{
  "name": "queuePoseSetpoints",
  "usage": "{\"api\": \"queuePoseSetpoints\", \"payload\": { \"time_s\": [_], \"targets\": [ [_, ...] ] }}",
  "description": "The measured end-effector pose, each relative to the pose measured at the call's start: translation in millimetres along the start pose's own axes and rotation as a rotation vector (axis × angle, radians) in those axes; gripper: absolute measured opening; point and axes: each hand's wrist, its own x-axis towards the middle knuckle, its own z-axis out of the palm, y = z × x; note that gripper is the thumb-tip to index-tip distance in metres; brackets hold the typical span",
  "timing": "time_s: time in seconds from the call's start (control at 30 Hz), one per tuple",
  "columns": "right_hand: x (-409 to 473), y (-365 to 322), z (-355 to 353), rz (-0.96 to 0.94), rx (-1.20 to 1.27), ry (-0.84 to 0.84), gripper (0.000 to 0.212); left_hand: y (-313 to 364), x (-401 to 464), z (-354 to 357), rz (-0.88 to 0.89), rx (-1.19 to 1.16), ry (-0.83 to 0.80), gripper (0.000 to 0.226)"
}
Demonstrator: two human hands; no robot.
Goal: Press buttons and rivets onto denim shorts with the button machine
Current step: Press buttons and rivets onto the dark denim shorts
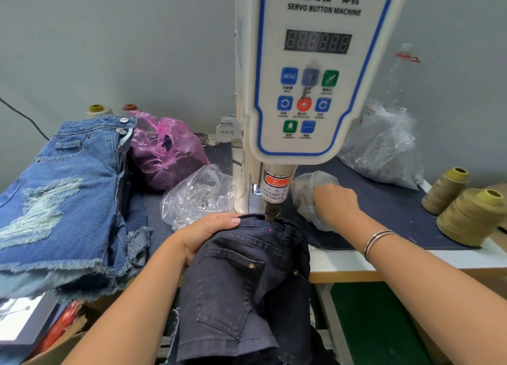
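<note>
A: Where are the shorts being worked on?

B: The dark denim shorts [247, 288] lie at the near middle, draped over the near edge of the desk [428, 257], with the waistband pushed up under the press head [271, 211] of the button machine [315, 71]. A small red light dot sits on the waistband just near of the press head.

A: And the hands?

B: The left hand [208, 233] rests flat on the left side of the waistband, fingers straight and relaxed, pressing the cloth down, its grip released. The right hand [336, 202] reaches into a small clear bag [307, 191] just right of the press head; its fingers curl into the plastic, but I cannot tell whether its grip is clenched on anything inside. A pair of thin bangles [377, 241] sits on that wrist.

A: What else is on the desk?

B: To the left, a stack of lighter blue frayed shorts [63, 194], with a pink bag [167, 150] behind it and another clear bag of metal parts [197, 197] left of the machine column. At the far right lies a larger clear bag [384, 150], and two spools of olive thread [466, 213] stand near the right edge.
</note>
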Motion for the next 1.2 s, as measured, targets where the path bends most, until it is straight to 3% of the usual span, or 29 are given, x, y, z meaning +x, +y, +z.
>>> {"api": "queuePoseSetpoints", "payload": {
  "time_s": [0.13,0.37,0.57,0.63,0.87,1.0,1.13,1.2],
  "targets": [
    [0,-2,-1,-0.015,-0.062,0.018,0.024,5,2,7,-0.004,0.110,-0.005,0.043],
    [-1,-3,-3,0.007,-0.021,0.007,0.024,3,2,8,-0.007,0.053,-0.011,0.033],
    [2,0,-6,0.012,-0.001,-0.080,0.029,-1,2,9,0.067,0.041,0.046,0.041],
    [-1,3,-8,0.021,0.090,-0.121,0.029,-1,0,10,0.055,0.059,0.028,0.040],
    [-11,19,6,0.025,0.471,0.197,0.021,1,0,18,0.028,0.044,0.073,0.026],
    [-20,23,12,0.075,0.662,0.300,0.016,-1,-1,29,-0.035,0.170,-0.034,0.019],
    [-46,26,3,0.083,1.126,0.473,0.010,5,-5,23,-0.107,0.292,-0.124,0.015],
    [-67,9,-2,0.004,1.433,0.347,0.012,11,-9,12,-0.103,0.293,-0.116,0.016]
  ]
}}
